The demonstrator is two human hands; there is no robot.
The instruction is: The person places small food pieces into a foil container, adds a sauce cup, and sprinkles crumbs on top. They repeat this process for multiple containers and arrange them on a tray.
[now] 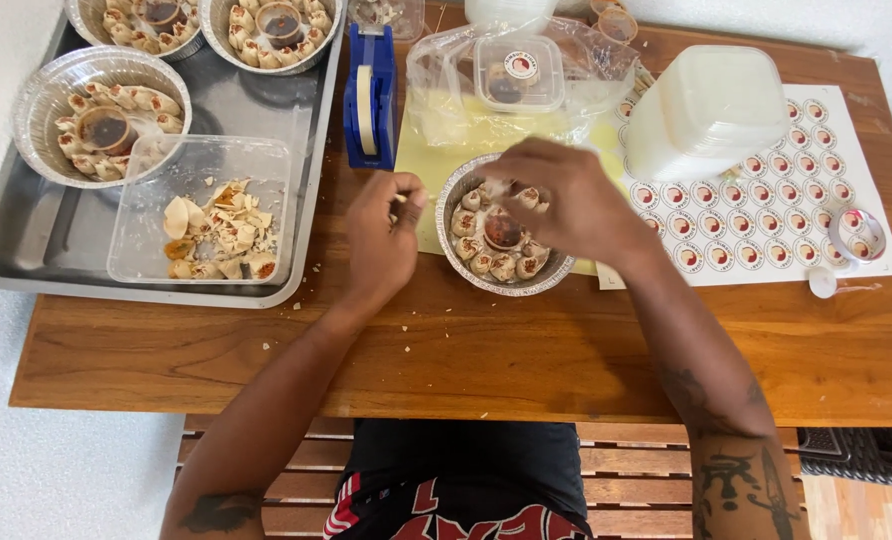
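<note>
Fingers (526, 190) of right hand (556, 200) apparently touch dumplings in foil bowl (461, 185).

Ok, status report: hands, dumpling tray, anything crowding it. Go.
Right hand over the foil tray, fingers at the dumplings. Left hand beside the rim, pinched shut. Tape dispenser and lid stack close behind.

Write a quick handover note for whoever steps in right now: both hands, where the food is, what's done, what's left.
Left hand: loosely closed beside the foil bowl; what it pinches is unclear.
Right hand: over that bowl, fingers at the dumplings.
Done: dumplings ring a sauce cup; three filled bowls sit on the metal tray.
Left: no lid on it yet; lids and sticker sheet wait to the right.
</note>
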